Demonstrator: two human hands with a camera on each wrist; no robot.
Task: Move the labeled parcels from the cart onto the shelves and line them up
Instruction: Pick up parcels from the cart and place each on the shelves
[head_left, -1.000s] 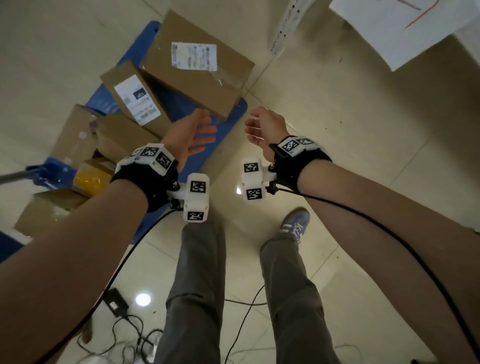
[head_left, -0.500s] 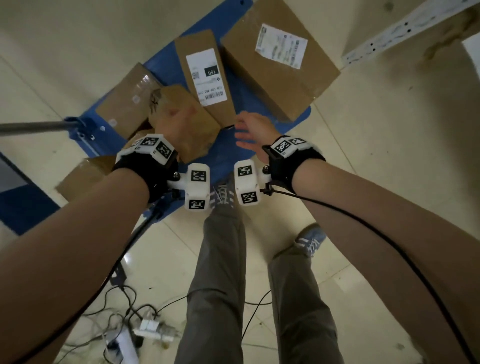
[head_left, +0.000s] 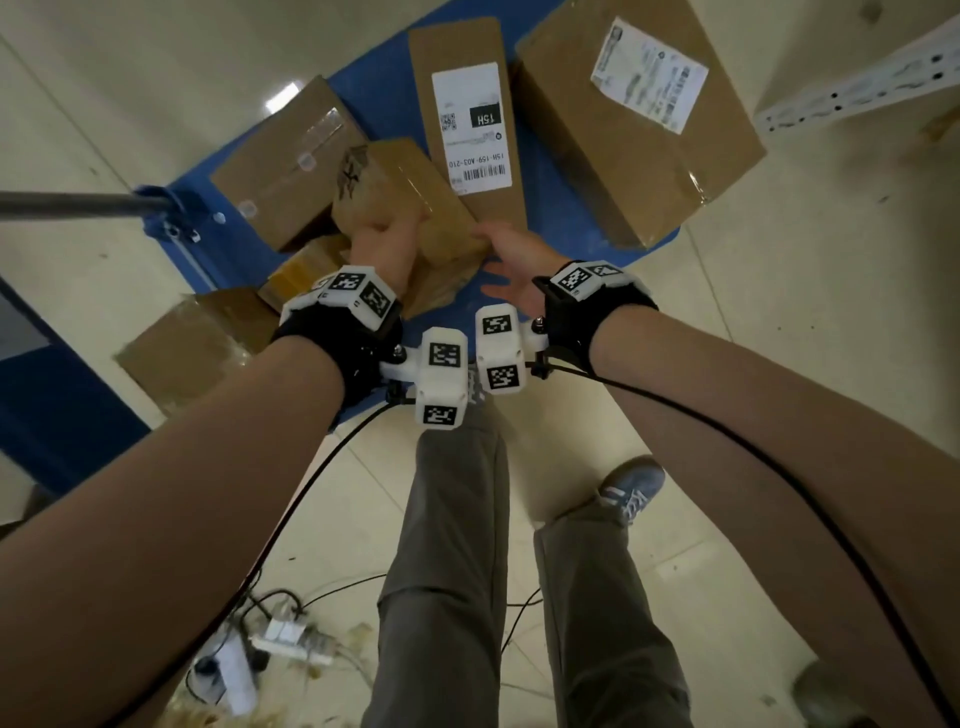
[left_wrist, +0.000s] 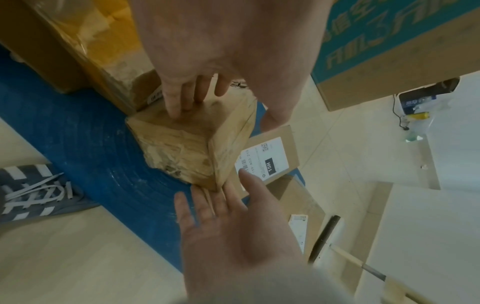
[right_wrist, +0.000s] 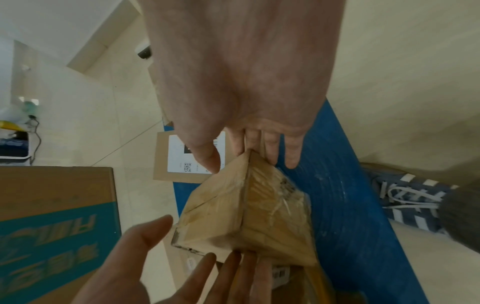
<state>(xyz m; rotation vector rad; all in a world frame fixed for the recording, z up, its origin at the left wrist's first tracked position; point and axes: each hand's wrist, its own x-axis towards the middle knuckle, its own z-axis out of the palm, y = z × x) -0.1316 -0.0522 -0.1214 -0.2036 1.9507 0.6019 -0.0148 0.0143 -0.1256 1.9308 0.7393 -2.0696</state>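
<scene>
A small, crumpled, tape-wrapped cardboard parcel (head_left: 410, 192) (left_wrist: 187, 148) (right_wrist: 249, 216) stands on the blue cart deck (head_left: 561, 208) among other boxes. My left hand (head_left: 387, 241) (left_wrist: 223, 115) lies on its near face with straight fingers and the thumb spread to the side. My right hand (head_left: 506, 260) (right_wrist: 241, 160) is flat, and its fingertips touch the parcel's right edge. A long parcel with a white "15H" label (head_left: 470, 124) lies just behind. A large labelled parcel (head_left: 634, 114) sits to the right.
More brown boxes (head_left: 285, 166) crowd the cart's left side near its metal handle (head_left: 67, 205). A perforated white shelf post (head_left: 857, 88) shows at the top right. A power strip with cables (head_left: 280, 634) lies on the tiled floor by my legs.
Both hands moved forward and down onto the cart. The left hand settled on the small taped parcel, and the right hand came in against its right edge.
</scene>
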